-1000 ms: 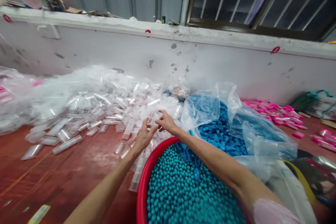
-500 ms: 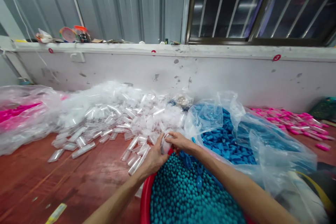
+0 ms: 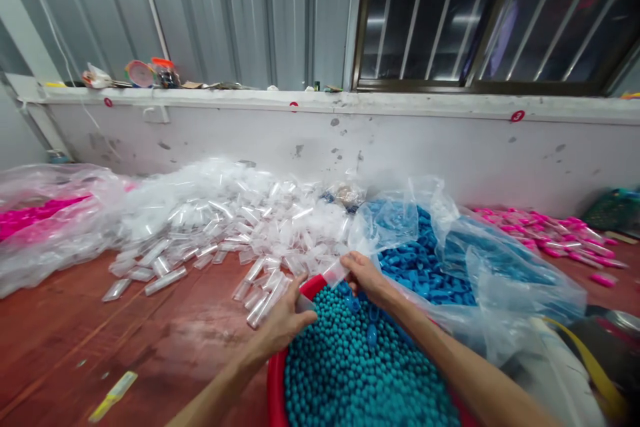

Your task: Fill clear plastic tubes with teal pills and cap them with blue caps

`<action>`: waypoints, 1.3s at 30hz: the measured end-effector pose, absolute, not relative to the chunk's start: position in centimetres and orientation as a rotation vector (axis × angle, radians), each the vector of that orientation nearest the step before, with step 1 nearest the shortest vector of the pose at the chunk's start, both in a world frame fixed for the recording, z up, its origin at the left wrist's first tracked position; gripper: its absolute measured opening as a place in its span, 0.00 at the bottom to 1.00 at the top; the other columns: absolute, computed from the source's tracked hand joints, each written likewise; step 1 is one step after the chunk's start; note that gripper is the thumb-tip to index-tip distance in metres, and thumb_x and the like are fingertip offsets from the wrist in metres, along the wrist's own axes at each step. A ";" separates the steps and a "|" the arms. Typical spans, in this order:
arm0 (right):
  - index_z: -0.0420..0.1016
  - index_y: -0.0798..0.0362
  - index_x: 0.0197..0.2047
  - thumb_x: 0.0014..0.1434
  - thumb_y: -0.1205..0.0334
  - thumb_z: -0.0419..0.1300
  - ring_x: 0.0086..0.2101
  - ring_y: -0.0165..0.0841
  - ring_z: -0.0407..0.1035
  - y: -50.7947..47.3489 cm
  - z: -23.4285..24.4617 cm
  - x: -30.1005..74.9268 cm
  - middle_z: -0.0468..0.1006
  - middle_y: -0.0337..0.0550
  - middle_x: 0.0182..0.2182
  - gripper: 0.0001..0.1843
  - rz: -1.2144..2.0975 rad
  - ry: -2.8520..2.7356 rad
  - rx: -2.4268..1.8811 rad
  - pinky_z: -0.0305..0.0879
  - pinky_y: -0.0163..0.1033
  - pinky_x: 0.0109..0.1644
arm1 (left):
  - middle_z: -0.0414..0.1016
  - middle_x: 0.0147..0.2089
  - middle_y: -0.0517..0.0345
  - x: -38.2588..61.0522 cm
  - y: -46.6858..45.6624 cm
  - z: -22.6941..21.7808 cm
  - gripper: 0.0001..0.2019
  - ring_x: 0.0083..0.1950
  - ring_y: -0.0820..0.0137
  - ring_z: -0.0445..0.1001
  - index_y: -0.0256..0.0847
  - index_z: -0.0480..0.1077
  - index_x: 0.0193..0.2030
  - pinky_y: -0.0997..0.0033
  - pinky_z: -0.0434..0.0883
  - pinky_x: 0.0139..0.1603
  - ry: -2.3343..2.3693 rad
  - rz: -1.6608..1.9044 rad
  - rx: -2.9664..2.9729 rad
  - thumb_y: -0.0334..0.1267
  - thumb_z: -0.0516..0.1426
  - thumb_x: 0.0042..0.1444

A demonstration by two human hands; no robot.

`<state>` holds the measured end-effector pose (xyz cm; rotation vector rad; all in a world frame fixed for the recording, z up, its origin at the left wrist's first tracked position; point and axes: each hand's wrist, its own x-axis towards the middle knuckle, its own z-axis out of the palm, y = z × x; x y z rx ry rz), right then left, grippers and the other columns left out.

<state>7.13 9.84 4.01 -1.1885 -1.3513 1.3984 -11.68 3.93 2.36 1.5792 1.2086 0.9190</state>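
Observation:
My right hand point(image 3: 366, 276) pinches a clear plastic tube point(image 3: 335, 273) over the far rim of a red tub point(image 3: 276, 380). My left hand point(image 3: 286, 319) is at the tub's left rim, thumb and fingers curled around a translucent plastic piece point(image 3: 304, 304), partly hidden. Teal beads point(image 3: 345, 353) fill the tub. A few blue plastic pieces point(image 3: 371, 335) lie on the beads under my right hand. Just beyond my hands spreads a heap of clear plastic tubes point(image 3: 260, 213).
Right of the heap, a clear bag point(image 3: 525, 280) holds blue pieces point(image 3: 425, 267). Pink pieces point(image 3: 555, 233) lie farther right; another bag point(image 3: 55, 260) with pink contents is at left. A yellow-handled cutter point(image 3: 114, 397) lies on the red tabletop point(image 3: 175, 347). A wall point(image 3: 225, 133) stands behind.
My hands were together at the tub's far rim; now they are apart, the left nearer me, the right slightly to the right with a tube. The view has shifted slightly.

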 end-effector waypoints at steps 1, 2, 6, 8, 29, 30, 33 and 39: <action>0.56 0.51 0.30 0.50 0.50 0.52 0.09 0.21 0.54 9.3 3.9 7.1 0.63 0.25 0.13 0.13 1.421 -1.343 -1.182 0.52 0.26 0.09 | 0.69 0.43 0.51 -11.3 3.7 2.1 0.33 0.43 0.62 0.67 0.39 0.56 0.57 0.66 0.64 0.43 1.282 0.974 1.661 0.40 0.59 0.42; 0.56 0.51 0.31 0.50 0.49 0.52 0.09 0.22 0.56 8.6 3.7 7.0 0.64 0.26 0.14 0.14 1.448 -1.335 -1.172 0.53 0.26 0.09 | 0.69 0.43 0.51 -10.8 3.6 1.9 0.31 0.45 0.61 0.66 0.39 0.58 0.56 0.64 0.63 0.46 1.333 1.026 1.721 0.42 0.58 0.43; 0.56 0.51 0.36 0.49 0.47 0.51 0.09 0.24 0.60 6.4 3.1 6.6 0.67 0.29 0.18 0.17 1.577 -1.297 -1.110 0.57 0.29 0.10 | 0.68 0.29 0.59 -9.0 3.3 1.7 0.24 0.32 0.67 0.70 0.40 0.57 0.52 0.69 0.67 0.32 1.215 1.096 1.613 0.44 0.54 0.49; 0.55 0.51 0.39 0.49 0.48 0.51 0.09 0.24 0.58 5.6 2.8 6.7 0.66 0.28 0.16 0.19 1.616 -1.271 -1.078 0.58 0.30 0.11 | 0.65 0.27 0.63 -8.4 2.8 2.0 0.22 0.24 0.72 0.69 0.42 0.54 0.52 0.75 0.65 0.22 1.058 1.032 1.412 0.45 0.51 0.52; 0.54 0.51 0.52 0.52 0.53 0.50 0.14 0.26 0.63 3.1 1.8 8.5 0.69 0.34 0.26 0.24 1.260 -1.610 -1.455 0.58 0.32 0.15 | 0.63 0.21 0.66 -10.3 1.3 2.5 0.21 0.23 0.74 0.65 0.40 0.58 0.54 0.76 0.60 0.25 1.428 0.972 1.860 0.36 0.51 0.51; 0.56 0.53 0.52 0.52 0.55 0.50 0.17 0.28 0.66 3.5 2.0 8.3 0.70 0.36 0.27 0.24 1.112 -1.749 -1.492 0.61 0.33 0.19 | 0.67 0.23 0.64 -10.8 1.2 2.4 0.21 0.26 0.72 0.67 0.40 0.58 0.55 0.75 0.61 0.29 1.529 0.993 1.909 0.37 0.49 0.53; 0.67 0.54 0.46 0.53 0.59 0.50 0.33 0.35 0.70 4.8 2.8 8.4 0.73 0.42 0.31 0.18 0.685 -2.008 -1.500 0.63 0.38 0.37 | 0.73 0.38 0.56 -14.7 1.9 1.0 0.18 0.37 0.69 0.71 0.42 0.58 0.55 0.73 0.64 0.37 1.909 0.959 1.854 0.37 0.43 0.58; 0.73 0.53 0.38 0.55 0.59 0.48 0.34 0.35 0.69 6.6 4.2 5.8 0.76 0.41 0.32 0.15 0.795 -2.123 -1.306 0.61 0.36 0.38 | 0.67 0.51 0.40 -23.3 9.0 -3.6 0.18 0.49 0.60 0.68 0.32 0.60 0.52 0.66 0.64 0.44 2.451 0.592 1.517 0.38 0.42 0.58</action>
